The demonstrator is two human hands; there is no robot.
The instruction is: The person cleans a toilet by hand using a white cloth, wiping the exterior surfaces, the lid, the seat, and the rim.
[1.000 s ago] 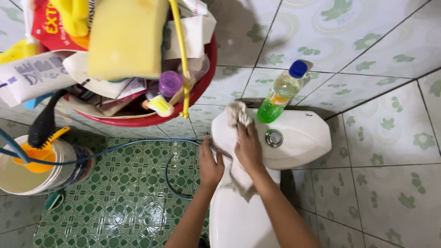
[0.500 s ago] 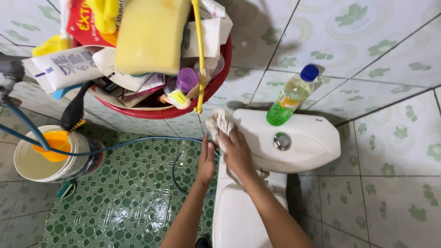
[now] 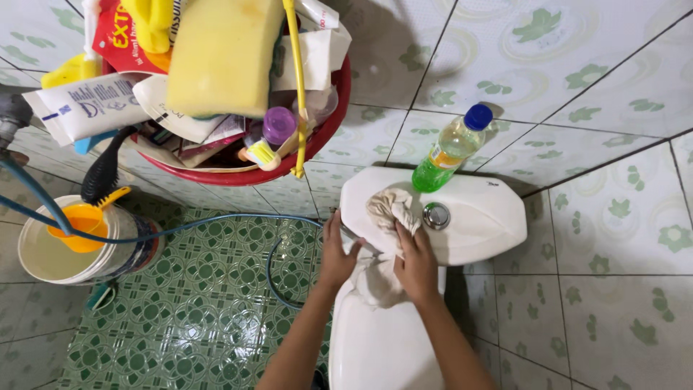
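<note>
Both forearms reach forward, left hand [image 3: 336, 253] flat, right hand [image 3: 416, 261] clenched.

You have two hands, the left [image 3: 338, 253] and the right [image 3: 416, 263], on one toilet tank [image 3: 484, 217]. One rag [image 3: 390, 209] lies there, beside one flush button [image 3: 436, 216] and one bottle [image 3: 451, 148]. You can count one red basin [image 3: 317, 133] holding one yellow sponge [image 3: 224, 54], one white bucket [image 3: 79, 253] and one blue hose [image 3: 216, 222].
</note>
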